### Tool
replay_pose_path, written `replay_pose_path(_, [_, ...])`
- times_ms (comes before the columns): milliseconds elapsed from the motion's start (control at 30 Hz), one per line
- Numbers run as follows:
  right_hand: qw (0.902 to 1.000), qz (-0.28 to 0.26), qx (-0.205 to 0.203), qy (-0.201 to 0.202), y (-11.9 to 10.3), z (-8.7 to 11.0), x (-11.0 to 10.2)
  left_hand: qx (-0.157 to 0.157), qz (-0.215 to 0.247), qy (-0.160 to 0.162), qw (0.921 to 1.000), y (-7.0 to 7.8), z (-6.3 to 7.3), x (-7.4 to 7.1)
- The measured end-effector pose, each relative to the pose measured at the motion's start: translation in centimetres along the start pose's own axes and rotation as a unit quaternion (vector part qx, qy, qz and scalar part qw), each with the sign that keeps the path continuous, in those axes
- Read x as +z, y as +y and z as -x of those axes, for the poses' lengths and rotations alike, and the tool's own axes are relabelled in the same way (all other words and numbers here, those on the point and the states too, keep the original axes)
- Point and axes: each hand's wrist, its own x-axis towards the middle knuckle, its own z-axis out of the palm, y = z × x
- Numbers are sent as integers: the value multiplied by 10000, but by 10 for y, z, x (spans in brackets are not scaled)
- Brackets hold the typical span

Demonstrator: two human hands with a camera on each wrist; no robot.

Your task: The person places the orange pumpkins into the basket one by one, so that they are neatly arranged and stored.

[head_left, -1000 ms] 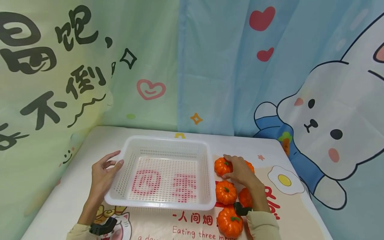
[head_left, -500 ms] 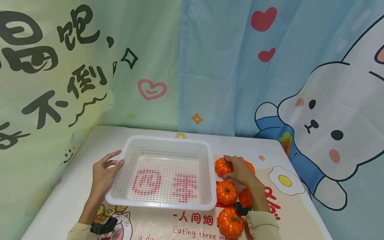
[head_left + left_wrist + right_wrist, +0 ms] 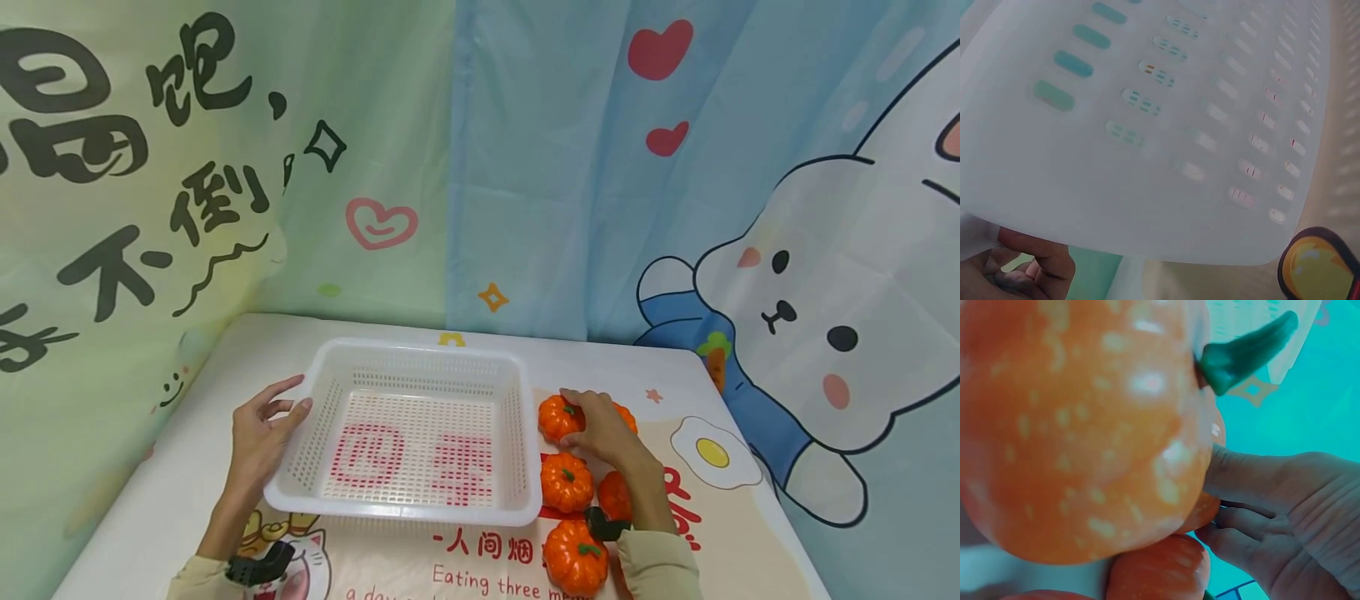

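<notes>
Head view: the left hand (image 3: 258,437) pinches the side of the white basket (image 3: 401,511), which sits between both hands. The right hand (image 3: 606,432) holds a pumpkin (image 3: 553,421). It looks shiny and round, so a loose pinch could let it slip. The right arm could bump the close pumpkins (image 3: 567,483). Behind the right hand, one more pumpkin (image 3: 626,416) is mostly hidden.
</notes>
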Motion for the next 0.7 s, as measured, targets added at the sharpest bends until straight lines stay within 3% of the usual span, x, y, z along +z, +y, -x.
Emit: replay_pose_path(700, [9995, -88, -259, 184, -7, 11, -13, 73, -49, 67, 9999, -1, 1, 2])
